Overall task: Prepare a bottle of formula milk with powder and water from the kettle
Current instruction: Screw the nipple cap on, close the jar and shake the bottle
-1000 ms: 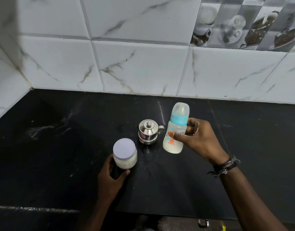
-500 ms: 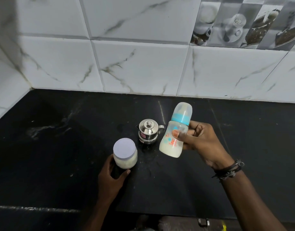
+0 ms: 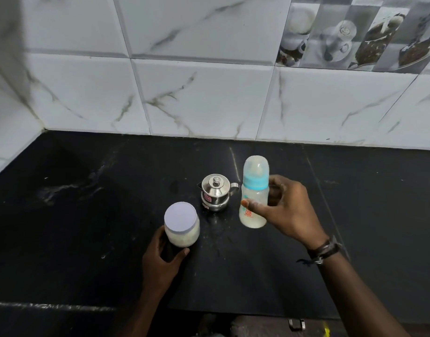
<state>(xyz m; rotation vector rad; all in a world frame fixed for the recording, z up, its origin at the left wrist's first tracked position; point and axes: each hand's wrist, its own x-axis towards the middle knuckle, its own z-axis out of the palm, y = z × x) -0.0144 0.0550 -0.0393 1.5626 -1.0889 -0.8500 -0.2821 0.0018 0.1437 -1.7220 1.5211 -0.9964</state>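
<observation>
My right hand (image 3: pixel 286 210) grips a baby bottle (image 3: pixel 254 193) with a blue collar and a clear cap. White milk fills its lower part, and the bottle is held roughly upright just above the counter. My left hand (image 3: pixel 161 259) holds a clear jar of white powder (image 3: pixel 182 228) with a white lid, standing on the counter. A small steel kettle (image 3: pixel 215 192) with a knobbed lid stands between the jar and the bottle, touched by neither hand.
The black stone counter (image 3: pixel 87 227) runs to a white marble-tiled wall (image 3: pixel 204 93) at the back and left. White powder specks lie on the counter around the kettle. The counter's front edge is near my forearms.
The bottle tilted with its top to the right half a second ago and is back near upright now, a little further right. My left hand and the jar have stayed put.
</observation>
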